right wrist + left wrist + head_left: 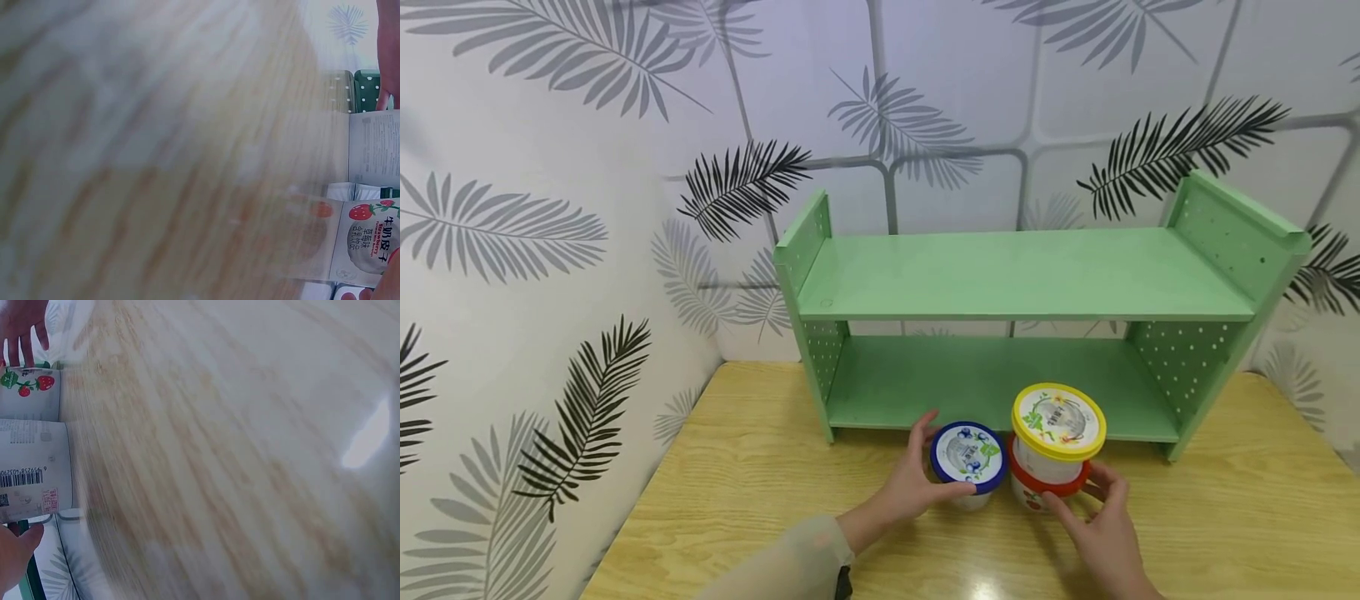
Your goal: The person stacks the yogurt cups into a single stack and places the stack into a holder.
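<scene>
Head view: three lidded tubs sit on the table (737, 500), at the near side of the green shelf (1022, 275). Your left hand (913, 477) is spread wide round the blue-lidded tub (973, 460), thumb near side, fingers left and far. Your right hand (1103, 521) has the red-lidded tub (1028, 493), thumb on the near wall, fingers on the right; it's part open, set to the tub's width. The yellow-lidded tub (1058, 429) rides on the red one, no hand on it. The top one looks a bit off-centre, so keep the stack level; I'd expect it to slide if you tilt or jerk.

Left wrist view: the blue one's white wall shows a barcode (22, 478), with your left thumb or a finger at its side. Wall looks smooth, likely thin and slick. Hold high, just under the rim, where it should be stiffest; don't squeeze mid-wall.

Right wrist view: strawberry print faces you, wall smooth, fingers mostly out of frame. Can't tell grip force or fill; probably light enough for one hand each. Walls stand apart here; can't tell if the rims touch.
</scene>
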A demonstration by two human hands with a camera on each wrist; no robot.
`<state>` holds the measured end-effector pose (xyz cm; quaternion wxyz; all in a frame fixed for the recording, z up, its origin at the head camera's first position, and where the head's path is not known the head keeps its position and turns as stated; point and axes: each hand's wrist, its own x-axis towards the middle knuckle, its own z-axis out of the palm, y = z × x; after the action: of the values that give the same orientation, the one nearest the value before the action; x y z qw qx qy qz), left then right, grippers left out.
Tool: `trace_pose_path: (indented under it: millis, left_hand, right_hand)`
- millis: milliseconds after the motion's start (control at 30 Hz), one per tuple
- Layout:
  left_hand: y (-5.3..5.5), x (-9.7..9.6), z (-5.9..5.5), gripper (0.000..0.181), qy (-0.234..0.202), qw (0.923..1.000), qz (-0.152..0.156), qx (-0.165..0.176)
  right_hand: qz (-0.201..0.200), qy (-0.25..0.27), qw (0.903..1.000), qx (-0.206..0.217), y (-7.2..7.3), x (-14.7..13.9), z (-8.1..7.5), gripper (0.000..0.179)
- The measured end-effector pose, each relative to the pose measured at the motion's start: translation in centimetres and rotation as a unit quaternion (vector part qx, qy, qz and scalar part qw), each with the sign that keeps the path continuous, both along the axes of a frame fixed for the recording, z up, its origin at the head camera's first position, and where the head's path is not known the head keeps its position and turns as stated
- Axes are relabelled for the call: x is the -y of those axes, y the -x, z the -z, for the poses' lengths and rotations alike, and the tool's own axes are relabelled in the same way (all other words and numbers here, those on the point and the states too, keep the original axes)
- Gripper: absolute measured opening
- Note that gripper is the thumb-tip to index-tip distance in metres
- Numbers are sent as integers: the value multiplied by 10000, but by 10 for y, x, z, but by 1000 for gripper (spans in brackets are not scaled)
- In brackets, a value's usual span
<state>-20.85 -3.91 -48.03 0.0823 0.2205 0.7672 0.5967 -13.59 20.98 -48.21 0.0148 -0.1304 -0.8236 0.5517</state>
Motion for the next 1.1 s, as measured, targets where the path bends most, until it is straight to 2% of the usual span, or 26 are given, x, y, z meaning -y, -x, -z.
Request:
trace_pose_path:
  millis: [133,433,867,1100]
  left_hand:
    - [0,-4,2,109,139,9999,-57,85]
    - [3,-8,7,107,131,9992,41,369]
    - [3,-10,10,102,451,9984,-109,329]
    - [-1,-4,7,100,277,9988,6,412]
  right_hand:
    - [17,-34,10000,16,1,1,0,88]
    - [62,-84,9999,50,3,0,2,88]
    - [77,-106,9999,-78,2,0,3,86]
    - [83,-89,9998,-175,2,1,5,85]
